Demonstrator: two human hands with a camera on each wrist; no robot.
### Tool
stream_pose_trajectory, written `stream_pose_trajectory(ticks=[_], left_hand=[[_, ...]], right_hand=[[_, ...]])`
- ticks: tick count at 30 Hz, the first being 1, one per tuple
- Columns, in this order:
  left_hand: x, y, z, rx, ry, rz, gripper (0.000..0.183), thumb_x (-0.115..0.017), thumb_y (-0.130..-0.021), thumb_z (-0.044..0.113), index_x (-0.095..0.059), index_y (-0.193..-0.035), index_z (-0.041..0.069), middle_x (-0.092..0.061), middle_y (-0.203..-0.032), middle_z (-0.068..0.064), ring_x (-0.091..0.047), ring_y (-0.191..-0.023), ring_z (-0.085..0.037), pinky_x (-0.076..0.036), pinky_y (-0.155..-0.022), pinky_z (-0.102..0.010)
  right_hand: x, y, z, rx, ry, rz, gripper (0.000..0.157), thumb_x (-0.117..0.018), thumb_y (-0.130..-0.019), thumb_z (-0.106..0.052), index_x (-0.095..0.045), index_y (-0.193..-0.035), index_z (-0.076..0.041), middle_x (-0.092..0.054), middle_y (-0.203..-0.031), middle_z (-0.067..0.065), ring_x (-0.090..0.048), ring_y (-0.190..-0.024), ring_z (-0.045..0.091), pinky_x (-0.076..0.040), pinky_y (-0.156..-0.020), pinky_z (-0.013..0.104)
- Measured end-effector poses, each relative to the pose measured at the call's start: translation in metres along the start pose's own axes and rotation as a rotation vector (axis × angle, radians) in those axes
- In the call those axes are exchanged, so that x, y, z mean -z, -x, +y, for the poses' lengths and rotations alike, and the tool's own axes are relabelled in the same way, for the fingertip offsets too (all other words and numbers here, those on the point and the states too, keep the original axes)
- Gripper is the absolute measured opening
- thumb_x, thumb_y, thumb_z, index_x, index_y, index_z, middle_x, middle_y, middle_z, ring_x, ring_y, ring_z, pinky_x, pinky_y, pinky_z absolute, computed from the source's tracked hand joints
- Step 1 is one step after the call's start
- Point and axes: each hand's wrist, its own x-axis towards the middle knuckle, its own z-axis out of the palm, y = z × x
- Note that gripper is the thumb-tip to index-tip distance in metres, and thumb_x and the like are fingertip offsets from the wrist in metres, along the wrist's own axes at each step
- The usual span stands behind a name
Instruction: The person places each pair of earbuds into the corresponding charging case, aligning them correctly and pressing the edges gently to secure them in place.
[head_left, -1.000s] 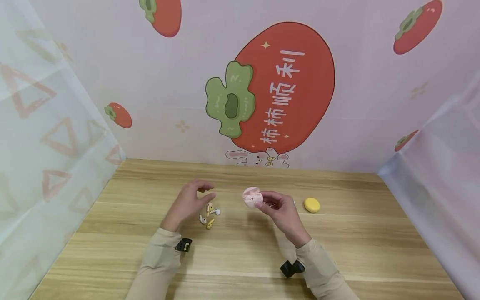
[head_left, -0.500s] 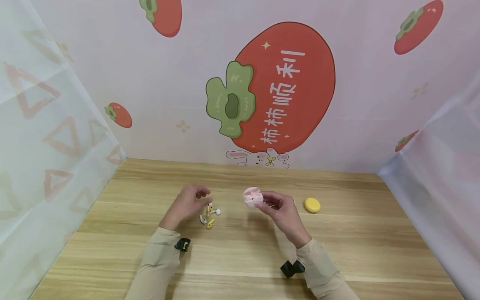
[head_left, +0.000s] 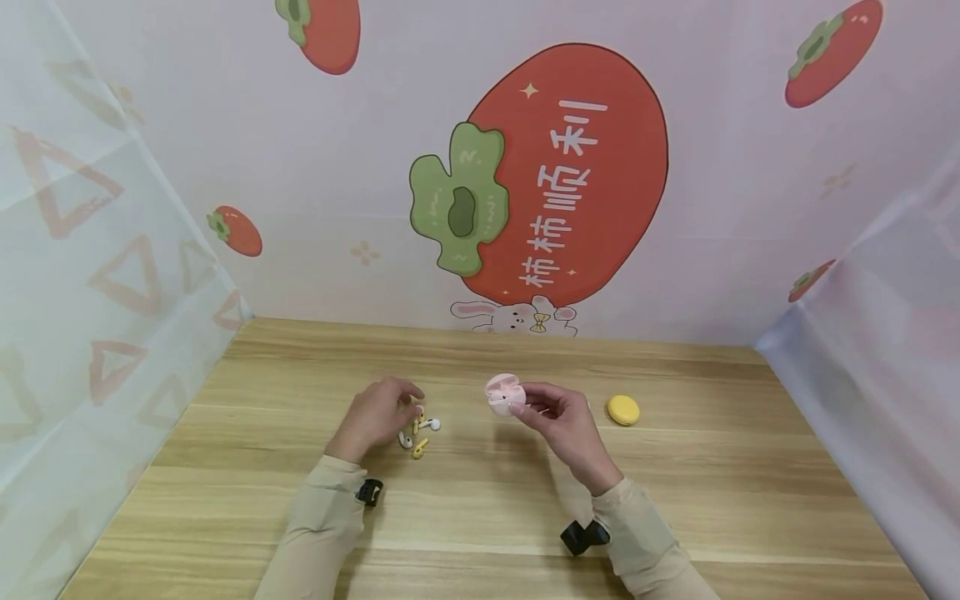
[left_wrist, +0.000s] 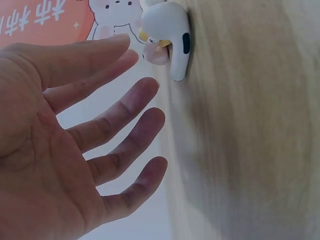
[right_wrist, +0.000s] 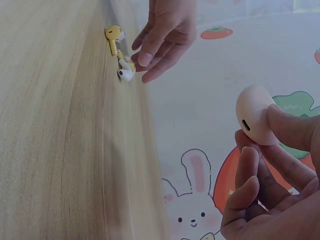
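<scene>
My right hand (head_left: 566, 429) holds up a round pink earbud case (head_left: 506, 407) with its lid raised, gripped between thumb and fingers. In the right wrist view, the case (right_wrist: 254, 114) shows a dark port slot on its outside. Over a small group of loose earbuds is my left hand (head_left: 377, 417), fingers spread and slightly bent, holding nothing. A white earbud (left_wrist: 167, 22) and a pink-tipped one (left_wrist: 156, 53) lie just past its thumb and index fingertips in the left wrist view. Beside them are a yellow earbud (head_left: 420, 450) and another white earbud (head_left: 406, 440).
A closed yellow round case (head_left: 623, 410) lies on the wooden table (head_left: 712, 467), right of my right hand. Something white shows partly behind that hand. A printed backdrop (head_left: 322, 167) rises at the table's far edge, with side walls left and right.
My left hand has come down and closer to the loose earbuds, its thumb and index finger drawing nearer together. The right hand and the pink case have stayed in place.
</scene>
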Motion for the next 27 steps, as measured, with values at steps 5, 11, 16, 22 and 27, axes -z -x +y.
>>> stream_pose_trajectory(ticks=[5, 11, 16, 22, 27], left_hand=[[-0.0028, 0.0006, -0.0002, -0.007, -0.035, -0.036, 0.017, -0.07, -0.095, 0.013, -0.077, -0.11, 0.014, -0.072, -0.106, -0.009, -0.066, -0.095, -0.025, -0.052, -0.082, -0.051], [-0.0052, 0.0004, -0.0007, 0.001, -0.07, -0.042, 0.014, -0.07, -0.095, 0.014, -0.08, -0.103, 0.019, -0.072, -0.109, -0.008, -0.066, -0.101, -0.028, -0.048, -0.086, -0.058], [-0.0053, 0.0009, -0.0009, 0.002, -0.079, -0.044, 0.013, -0.069, -0.096, 0.015, -0.079, -0.104, 0.018, -0.071, -0.108, -0.008, -0.065, -0.101, -0.028, -0.048, -0.087, -0.058], [-0.0033, 0.0015, -0.0018, -0.003, -0.062, -0.059, 0.013, -0.069, -0.097, 0.015, -0.079, -0.105, 0.015, -0.071, -0.107, -0.009, -0.065, -0.1, -0.027, -0.049, -0.087, -0.057], [-0.0021, 0.0011, -0.0024, 0.002, -0.056, -0.074, 0.014, -0.068, -0.097, 0.015, -0.078, -0.106, 0.014, -0.07, -0.104, -0.007, -0.063, -0.094, -0.023, -0.049, -0.086, -0.054]], right_hand=[[0.0002, -0.0004, 0.0007, -0.003, 0.001, 0.001, 0.03, -0.077, -0.09, -0.007, -0.073, -0.12, -0.003, -0.071, -0.104, 0.012, -0.063, -0.094, 0.025, -0.053, -0.075, 0.025], [-0.0002, -0.0003, 0.0002, -0.002, 0.004, 0.001, 0.03, -0.077, -0.09, -0.007, -0.073, -0.119, -0.003, -0.071, -0.104, 0.011, -0.063, -0.094, 0.025, -0.053, -0.076, 0.025], [-0.0002, -0.0001, 0.0003, -0.002, 0.002, -0.003, 0.03, -0.077, -0.09, -0.008, -0.073, -0.119, -0.003, -0.071, -0.104, 0.011, -0.063, -0.094, 0.025, -0.054, -0.076, 0.025], [-0.0006, 0.0003, -0.0003, 0.01, -0.01, -0.014, 0.031, -0.077, -0.091, -0.008, -0.072, -0.12, -0.002, -0.071, -0.105, 0.012, -0.063, -0.095, 0.024, -0.054, -0.076, 0.025], [-0.0009, 0.0005, -0.0012, 0.008, -0.01, -0.015, 0.031, -0.077, -0.091, -0.008, -0.072, -0.121, -0.001, -0.071, -0.105, 0.011, -0.063, -0.094, 0.024, -0.054, -0.076, 0.024]])
